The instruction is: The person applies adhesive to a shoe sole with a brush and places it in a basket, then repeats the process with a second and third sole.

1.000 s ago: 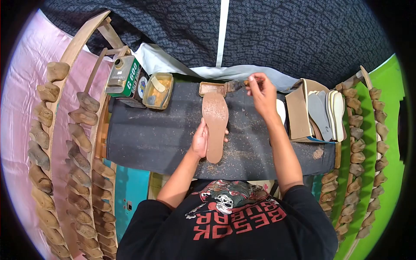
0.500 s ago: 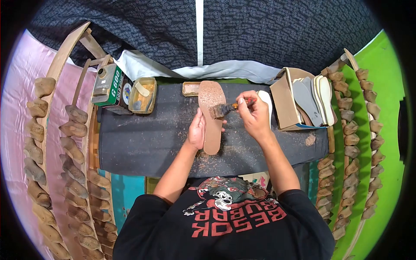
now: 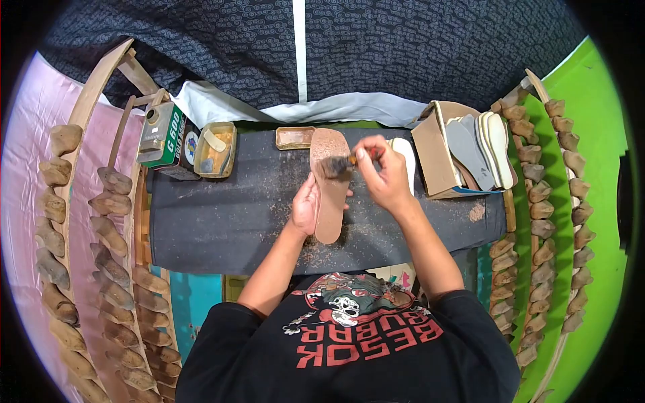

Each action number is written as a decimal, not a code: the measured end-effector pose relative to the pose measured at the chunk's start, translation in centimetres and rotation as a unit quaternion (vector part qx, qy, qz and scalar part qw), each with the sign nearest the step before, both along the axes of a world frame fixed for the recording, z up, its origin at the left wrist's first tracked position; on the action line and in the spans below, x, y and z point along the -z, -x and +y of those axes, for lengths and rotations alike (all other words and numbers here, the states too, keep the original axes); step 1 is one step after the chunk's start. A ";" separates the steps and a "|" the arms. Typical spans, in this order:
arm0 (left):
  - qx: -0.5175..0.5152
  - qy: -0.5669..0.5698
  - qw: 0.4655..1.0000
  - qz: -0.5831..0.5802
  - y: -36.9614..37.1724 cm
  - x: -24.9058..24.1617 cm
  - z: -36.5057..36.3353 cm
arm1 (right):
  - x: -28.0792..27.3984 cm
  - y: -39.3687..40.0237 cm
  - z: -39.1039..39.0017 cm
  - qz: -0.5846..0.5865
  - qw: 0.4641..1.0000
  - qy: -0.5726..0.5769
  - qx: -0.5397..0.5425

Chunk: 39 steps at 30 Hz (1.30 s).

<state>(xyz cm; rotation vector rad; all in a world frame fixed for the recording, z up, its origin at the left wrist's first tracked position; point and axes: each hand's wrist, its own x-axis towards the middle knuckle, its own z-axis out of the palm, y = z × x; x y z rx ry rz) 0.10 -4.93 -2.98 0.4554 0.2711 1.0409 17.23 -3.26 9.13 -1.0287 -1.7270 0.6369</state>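
A brown shoe sole [image 3: 329,208] is held upright over the dark tabletop by my left hand [image 3: 306,205], the thumb on its left edge and fingertips showing at its right edge. Crumbs cover the upper half of the sole. My right hand [image 3: 384,173] is closed round the handle of a brush [image 3: 334,166], whose dark bristles lie against the crumb-covered part. The bristles look slightly blurred. Behind my right hand, a white sole [image 3: 405,158] lies partly hidden on the table.
Brown crumbs are scattered over the dark tabletop [image 3: 201,228]. At the back left stand a metal can [image 3: 161,138] and a yellowish tub [image 3: 216,151]; a small tray [image 3: 293,138] is behind the sole. A cardboard box [image 3: 433,151] of insoles stands right. Racks of wooden shoe lasts [image 3: 111,235] flank both sides.
The brush and my right hand have shifted a little left and up along the sole. The whole view has also moved slightly. My left hand keeps its hold.
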 end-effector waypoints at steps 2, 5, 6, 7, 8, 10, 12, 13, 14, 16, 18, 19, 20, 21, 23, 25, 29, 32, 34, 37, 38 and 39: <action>-0.003 0.002 1.000 0.009 -0.2 0.1 -0.1 | -0.1 -0.2 1.1 0.004 1.000 0.011 -0.008; -0.004 0.011 1.000 0.001 -0.1 0.3 0.1 | -0.1 -0.5 1.1 0.014 0.999 0.014 -0.039; -0.005 0.015 1.000 0.007 0.0 0.1 0.1 | -0.3 -0.7 0.5 -0.005 0.997 0.033 -0.074; -0.007 0.020 1.000 0.013 0.0 -0.1 0.1 | -0.5 -1.0 0.0 -0.025 0.992 0.052 -0.109; -0.009 0.023 1.000 0.013 0.1 -0.2 0.0 | -0.8 -1.1 -0.4 -0.037 0.989 0.048 -0.133; -0.018 0.030 0.999 0.040 0.2 -1.0 -0.1 | -1.4 -1.3 -0.4 -0.047 0.988 0.055 -0.137; -0.004 0.020 0.999 0.027 0.1 -0.4 -0.1 | -1.2 -1.2 0.5 -0.050 0.990 0.025 -0.127; 0.011 0.008 1.000 0.015 0.0 -0.1 0.0 | -1.2 -1.0 1.2 -0.049 0.991 0.023 -0.125; 0.013 0.006 1.000 0.016 -0.1 0.1 0.0 | -1.3 -0.8 1.8 -0.040 0.993 -0.009 -0.110; 0.011 0.007 1.000 0.023 -0.4 -0.1 -0.1 | -1.5 -0.7 2.5 -0.033 0.993 -0.034 -0.109; 0.019 0.017 1.000 0.014 -0.5 0.1 0.0 | -1.7 -0.8 2.0 -0.055 0.990 -0.013 -0.126; 0.023 0.028 0.999 0.003 -0.5 0.1 0.1 | -1.7 -0.9 1.6 -0.080 0.986 0.009 -0.145; 0.023 0.027 0.999 0.002 -0.5 0.2 0.0 | -1.7 -0.7 0.9 -0.074 0.983 0.041 -0.162; 0.023 0.043 0.999 -0.016 -0.4 -0.1 0.0 | -1.6 -0.5 0.8 -0.096 0.979 -0.017 -0.179; 0.022 0.060 0.997 -0.036 -0.6 0.0 0.1 | -2.1 -0.5 0.6 -0.118 0.975 0.001 -0.187; 0.044 0.057 0.997 -0.035 -0.7 0.4 0.0 | -1.9 -0.4 1.6 -0.088 0.981 0.021 -0.170; 0.064 0.034 0.997 -0.018 -1.1 0.5 0.0 | -2.5 0.2 3.3 -0.056 0.993 -0.018 -0.098; 0.048 0.041 0.997 -0.040 -1.3 0.2 0.2 | -2.4 -0.1 2.8 -0.069 0.993 -0.016 -0.098; 0.038 0.039 0.997 -0.050 -1.2 0.2 0.3 | -2.0 -0.3 2.0 -0.057 0.990 0.008 -0.127; 0.041 0.055 0.996 -0.061 -1.0 0.3 0.4 | -2.1 -0.5 1.8 -0.066 0.985 0.048 -0.153; 0.037 0.042 0.997 -0.060 -1.0 0.4 0.4 | -1.8 -0.4 2.3 -0.046 0.989 0.035 -0.134; 0.035 0.029 0.997 -0.059 -1.0 0.4 0.5 | -1.7 -0.4 2.7 -0.025 0.993 0.021 -0.114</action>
